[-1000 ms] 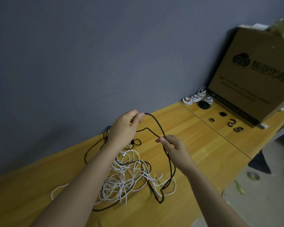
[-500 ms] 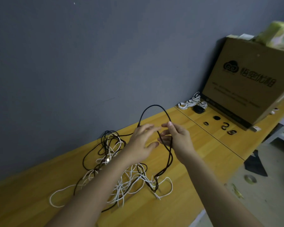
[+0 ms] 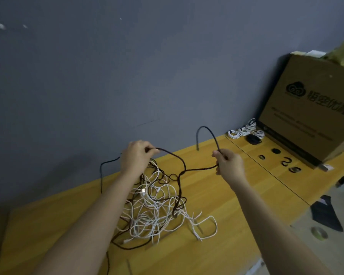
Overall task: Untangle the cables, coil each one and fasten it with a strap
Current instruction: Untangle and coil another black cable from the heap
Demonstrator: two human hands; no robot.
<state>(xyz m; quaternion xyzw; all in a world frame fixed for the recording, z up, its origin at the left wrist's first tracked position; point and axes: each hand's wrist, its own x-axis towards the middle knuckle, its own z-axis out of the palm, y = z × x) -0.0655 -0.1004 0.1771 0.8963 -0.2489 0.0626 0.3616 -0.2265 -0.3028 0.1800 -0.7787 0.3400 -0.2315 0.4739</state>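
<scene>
Yellow wooden tabletop (image 3: 216, 197) runs along a grey wall (image 3: 87, 76), and I hold the black cable (image 3: 182, 162) up above it with both hands. My left hand (image 3: 136, 156) curls round one stretch of the cable, fingers closed over it; my right hand (image 3: 227, 162) pinches another stretch between thumb and fingers. Between my hands the cable sags in a loop that crosses itself near the middle, then drops down into the heap. Past my right hand the free end arches up and over, its tip pointing down just above the table (whether it touches the wood I cannot tell). Another black strand hangs from behind my left hand down toward the table edge by the wall.

Under my hands lies the tangle of white cables (image 3: 151, 211), knotted together with dark strands, resting on the table between my forearms.

Farther right, against the wall, sit some coiled white cables (image 3: 244, 132) with a dark coiled one just beside them. Near these, a few small black straps (image 3: 286, 162) lie scattered on the wood, in front of a leaning cardboard box (image 3: 314, 108).
</scene>
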